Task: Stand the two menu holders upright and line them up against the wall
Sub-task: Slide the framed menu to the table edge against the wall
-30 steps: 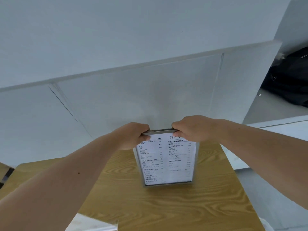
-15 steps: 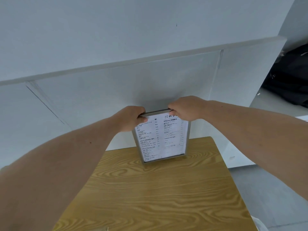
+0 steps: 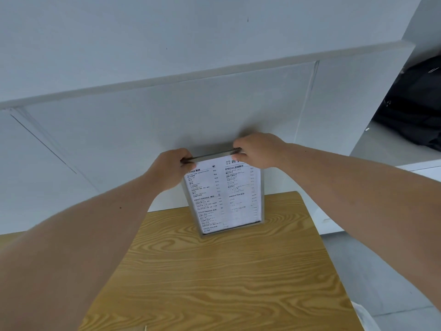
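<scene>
Both hands, left hand [image 3: 172,167] and right hand [image 3: 256,149], were clamped on the top edge of the upright menu holder [image 3: 224,195] at frame centre, near the wall [image 3: 167,130] on the wooden table [image 3: 214,278]; placing step, next needed it pushed flush, second holder unseen

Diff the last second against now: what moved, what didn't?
The menu holder, upright, has gone from mid-table back to the far edge of the wooden table, close to the wall. Unchanged: left hand and right hand keep their grip on its top corners. Nothing let go.
</scene>
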